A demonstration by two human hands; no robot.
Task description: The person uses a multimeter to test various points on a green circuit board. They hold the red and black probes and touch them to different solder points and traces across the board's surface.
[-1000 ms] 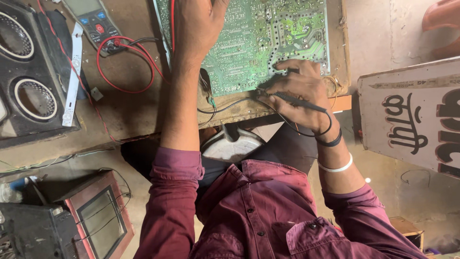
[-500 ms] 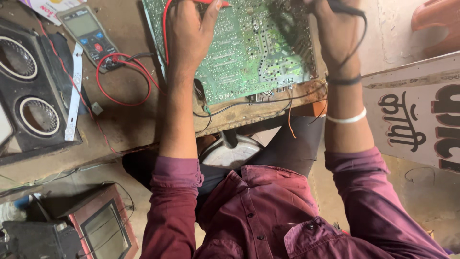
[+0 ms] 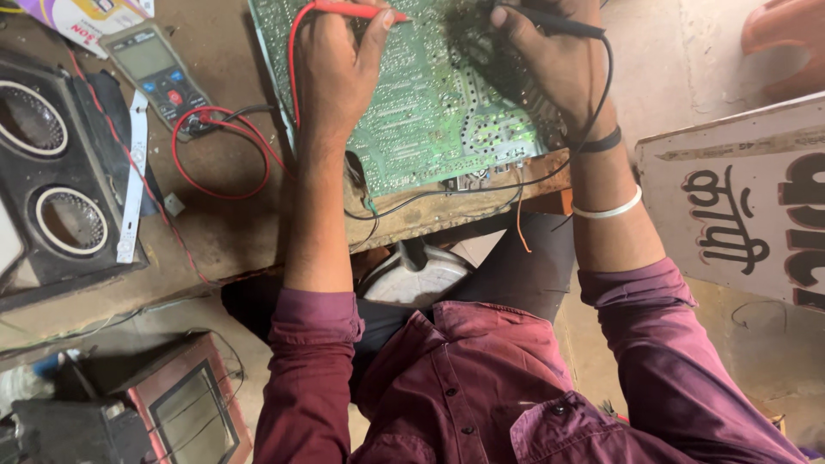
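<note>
Head view looks down on a green circuit board [image 3: 430,103] lying on the brown bench [image 3: 223,215]. At its top edge the left hand [image 3: 335,77] has its fingers closed on a red probe [image 3: 357,10], and the right hand [image 3: 554,64] pinches a black probe [image 3: 550,21]. Left of the board, a multimeter [image 3: 155,73] rests beside a black speaker box [image 3: 51,172].

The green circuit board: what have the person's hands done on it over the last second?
The right hand left the circuit board's near edge and moved to its far part, carrying the black probe. The left hand drew back slightly, now pinching the red probe. The board, the multimeter and the speaker box stayed put.
</note>
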